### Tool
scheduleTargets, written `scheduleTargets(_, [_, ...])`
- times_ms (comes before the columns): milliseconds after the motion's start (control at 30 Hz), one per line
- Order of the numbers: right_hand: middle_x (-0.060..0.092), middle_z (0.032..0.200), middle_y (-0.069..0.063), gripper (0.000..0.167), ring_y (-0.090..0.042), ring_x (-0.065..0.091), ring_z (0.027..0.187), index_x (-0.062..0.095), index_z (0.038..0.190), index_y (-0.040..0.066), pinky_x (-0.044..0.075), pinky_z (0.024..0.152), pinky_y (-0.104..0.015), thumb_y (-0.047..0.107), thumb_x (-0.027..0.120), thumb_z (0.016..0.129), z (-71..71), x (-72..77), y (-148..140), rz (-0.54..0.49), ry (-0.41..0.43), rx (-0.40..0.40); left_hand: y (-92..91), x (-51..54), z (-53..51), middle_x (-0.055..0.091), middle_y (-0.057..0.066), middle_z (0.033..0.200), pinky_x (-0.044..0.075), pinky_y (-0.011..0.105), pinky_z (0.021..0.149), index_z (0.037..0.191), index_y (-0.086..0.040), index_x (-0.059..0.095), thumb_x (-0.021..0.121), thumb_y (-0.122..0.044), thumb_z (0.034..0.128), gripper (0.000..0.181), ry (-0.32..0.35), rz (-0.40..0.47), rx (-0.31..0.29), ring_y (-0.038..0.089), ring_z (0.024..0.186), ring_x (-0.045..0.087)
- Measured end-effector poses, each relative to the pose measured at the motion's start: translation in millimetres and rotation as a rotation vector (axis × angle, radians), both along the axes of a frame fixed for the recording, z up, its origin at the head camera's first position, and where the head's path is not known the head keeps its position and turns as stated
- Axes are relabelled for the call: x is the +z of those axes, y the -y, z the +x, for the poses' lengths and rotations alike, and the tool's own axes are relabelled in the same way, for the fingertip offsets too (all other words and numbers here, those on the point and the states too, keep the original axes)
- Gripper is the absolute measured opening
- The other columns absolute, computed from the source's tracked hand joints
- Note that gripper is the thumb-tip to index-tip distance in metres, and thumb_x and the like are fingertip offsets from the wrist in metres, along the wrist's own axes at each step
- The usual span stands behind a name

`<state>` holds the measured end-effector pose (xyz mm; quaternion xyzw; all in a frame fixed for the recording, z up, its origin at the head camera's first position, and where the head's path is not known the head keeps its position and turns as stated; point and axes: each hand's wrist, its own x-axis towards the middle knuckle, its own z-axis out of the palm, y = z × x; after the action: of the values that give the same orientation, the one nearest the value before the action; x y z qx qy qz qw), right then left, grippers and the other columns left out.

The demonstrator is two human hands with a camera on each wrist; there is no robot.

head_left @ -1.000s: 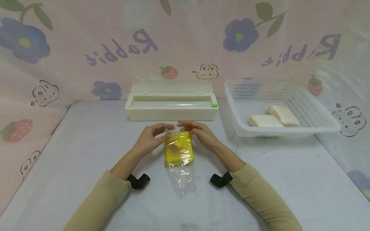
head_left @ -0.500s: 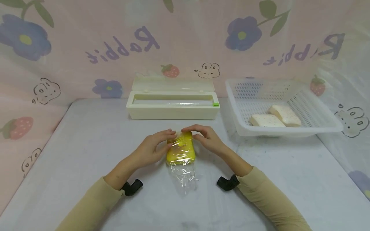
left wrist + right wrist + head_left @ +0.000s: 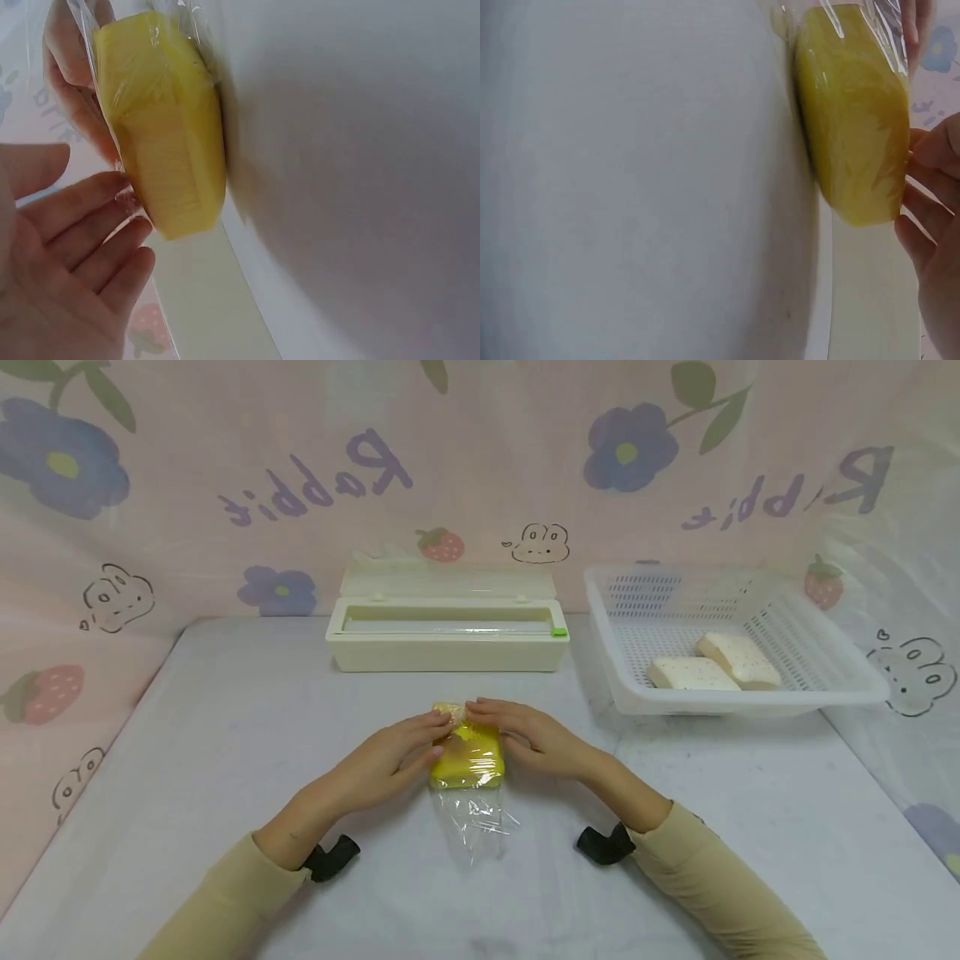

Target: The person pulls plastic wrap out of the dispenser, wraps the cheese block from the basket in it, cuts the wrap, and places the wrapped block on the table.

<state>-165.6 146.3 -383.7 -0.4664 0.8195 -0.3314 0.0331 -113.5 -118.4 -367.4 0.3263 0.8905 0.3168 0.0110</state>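
A yellow block (image 3: 468, 767) with a brown patch, shaped like a slice of bread, lies on the table under clear cling film (image 3: 471, 827). One loose end of the film trails toward the person; the far end is bunched over the block's top. The left hand (image 3: 375, 764) touches the film at the far left of the block with nearly straight fingers. From the right, the right hand (image 3: 551, 743) rests its extended fingers on the far top edge. Both wrist views show the block's yellow sides (image 3: 169, 165) with fingers along its upper face.
Behind the block stands a cream cling film dispenser (image 3: 448, 656) with its lid raised and a green slider at its right end. At the back right, a white perforated basket (image 3: 750, 698) holds two pale speckled slabs (image 3: 692, 674). A printed curtain (image 3: 480, 460) hangs behind the table.
The hands were at the film beyond the block's far edge. They have come nearer the person, and that film now lies folded over the block's top. Both forearms have spread slightly outward.
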Motion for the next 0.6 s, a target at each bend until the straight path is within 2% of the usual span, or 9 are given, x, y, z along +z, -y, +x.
scheduleTargets(133, [0.043, 0.149, -0.004, 0.044, -0.020, 0.032, 0.143, 0.051, 0.138, 0.007, 0.027, 0.116, -0.042, 0.004, 0.045, 0.094, 1.9, 0.2, 0.0, 0.060, -0.001, -0.008, -4.2, 1.7, -1.0, 0.043, 0.011, 0.148, 0.034, 0.049, 0.111, 0.135, -0.004, 0.054, 0.050, -0.024, 0.1002, 0.040, -0.033, -0.016, 0.030, 0.029, 0.138, 0.039])
scheduleTargets(233, [0.043, 0.149, -0.003, 0.045, -0.019, 0.031, 0.143, 0.050, 0.139, 0.008, 0.027, 0.116, -0.041, 0.005, 0.045, 0.094, 2.2, -0.5, -0.2, 0.084, -0.006, -0.011, -6.8, 0.8, -4.4, 0.033, 0.009, 0.155, 0.028, 0.047, 0.115, 0.143, -0.003, 0.043, 0.047, -0.028, 0.1014, 0.049, -0.003, -0.053, 0.028, 0.026, 0.144, 0.029])
scheduleTargets(400, [0.042, 0.149, -0.002, 0.044, -0.019, 0.030, 0.143, 0.050, 0.139, 0.008, 0.027, 0.116, -0.040, 0.006, 0.045, 0.095, 1.0, -1.9, -1.2, 0.098, 0.002, -0.001, -7.5, -3.0, -7.7, 0.019, 0.013, 0.159, 0.017, 0.049, 0.118, 0.149, 0.000, 0.027, 0.042, -0.031, 0.1028, 0.058, 0.043, -0.154, -0.042, 0.029, 0.148, 0.014])
scheduleTargets(467, [0.042, 0.150, -0.002, 0.044, -0.019, 0.030, 0.144, 0.050, 0.140, 0.009, 0.026, 0.117, -0.041, 0.006, 0.045, 0.096, 0.2, -2.0, -1.9, 0.096, 0.024, 0.004, -7.3, -4.4, -7.9, 0.015, 0.014, 0.159, 0.014, 0.051, 0.119, 0.149, 0.001, 0.025, 0.041, -0.032, 0.1030, 0.059, 0.051, -0.180, -0.069, 0.031, 0.148, 0.011])
scheduleTargets(600, [0.038, 0.152, 0.000, 0.049, -0.018, 0.025, 0.145, 0.046, 0.142, 0.010, 0.024, 0.117, -0.042, 0.002, 0.045, 0.094, -0.8, -3.1, -5.4, 0.111, 0.075, 0.029, -7.8, -5.7, -7.8, 0.013, 0.013, 0.160, 0.010, 0.052, 0.119, 0.151, -0.001, 0.022, 0.039, -0.035, 0.1030, 0.061, 0.045, -0.242, -0.087, 0.031, 0.148, 0.009])
